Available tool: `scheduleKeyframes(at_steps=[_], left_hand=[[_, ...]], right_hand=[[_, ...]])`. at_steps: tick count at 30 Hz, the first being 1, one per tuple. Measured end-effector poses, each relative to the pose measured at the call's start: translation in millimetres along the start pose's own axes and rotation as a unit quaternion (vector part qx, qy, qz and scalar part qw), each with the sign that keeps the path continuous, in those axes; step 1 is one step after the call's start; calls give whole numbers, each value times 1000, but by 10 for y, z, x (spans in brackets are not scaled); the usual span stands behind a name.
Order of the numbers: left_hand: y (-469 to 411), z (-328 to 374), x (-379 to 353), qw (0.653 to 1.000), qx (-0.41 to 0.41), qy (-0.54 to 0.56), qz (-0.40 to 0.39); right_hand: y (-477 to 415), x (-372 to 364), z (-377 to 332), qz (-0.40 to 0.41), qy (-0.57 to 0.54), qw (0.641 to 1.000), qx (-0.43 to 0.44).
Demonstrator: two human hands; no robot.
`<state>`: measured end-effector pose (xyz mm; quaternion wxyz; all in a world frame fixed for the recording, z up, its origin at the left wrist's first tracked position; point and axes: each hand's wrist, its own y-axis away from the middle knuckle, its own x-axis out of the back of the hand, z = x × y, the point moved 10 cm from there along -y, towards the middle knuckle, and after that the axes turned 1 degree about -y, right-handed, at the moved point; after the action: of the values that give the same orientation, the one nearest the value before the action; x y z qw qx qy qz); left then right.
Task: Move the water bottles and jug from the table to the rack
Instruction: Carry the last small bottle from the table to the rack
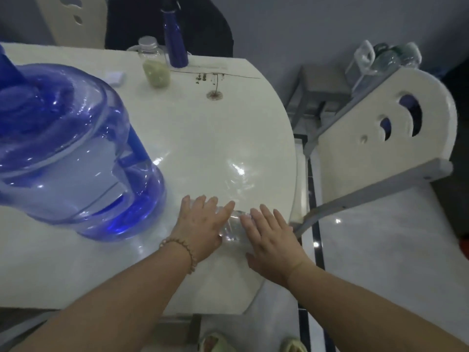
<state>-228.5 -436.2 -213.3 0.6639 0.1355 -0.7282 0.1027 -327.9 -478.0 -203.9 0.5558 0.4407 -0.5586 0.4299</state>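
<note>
Both of my hands are flat-fingered against a small clear bottle (232,228) near the table's front edge: my left hand (203,224) presses its left side, my right hand (271,240) its right, fingers stretched out rather than curled, so the bottle is cupped between my palms and not wrapped. Blur makes it hard to say whether it stands upright or holds any water. To my left on the white table (228,128) stands the big blue jug (71,148), translucent, with a darker blue handle; it looks mostly empty, though I cannot be sure. At the far edge of the table stand a clear bottle with a silver cap (152,63), greenish in its lower part, and just beside it a tall dark blue bottle (175,39). A small white block (115,77) lies between them and the jug. Off the table's right edge is a white chair back with curved cut-outs (403,118), and beyond it the grey rack (327,97), where what seem to be two or three clear bottles (385,60) already sit on the top shelf. I count one jug and three bottles on the table. A bead bracelet (180,250) rings my left wrist.
</note>
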Motion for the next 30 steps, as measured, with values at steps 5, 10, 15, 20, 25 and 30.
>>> scheduleKeyframes(at_steps=[5, 10, 15, 20, 25, 30], left_hand=[[21, 78, 111, 999, 38, 17, 23], [-131, 386, 665, 994, 53, 6, 99], [-669, 1067, 1748, 979, 34, 9, 201], [-1362, 2355, 2787, 956, 10, -18, 293], [-2231, 3564, 3194, 950, -9, -12, 312], [-3027, 4510, 3277, 969, -36, -28, 244]], right_hand=[[-46, 36, 33, -52, 1, 999, 3], [90, 486, 437, 3, 30, 1000, -5], [423, 1405, 1341, 101, 48, 994, -17], [1076, 2256, 2710, 136, 83, 987, -33], [1740, 2603, 4066, 159, 120, 979, -49], [2127, 2567, 5093, 101, 147, 982, -58]])
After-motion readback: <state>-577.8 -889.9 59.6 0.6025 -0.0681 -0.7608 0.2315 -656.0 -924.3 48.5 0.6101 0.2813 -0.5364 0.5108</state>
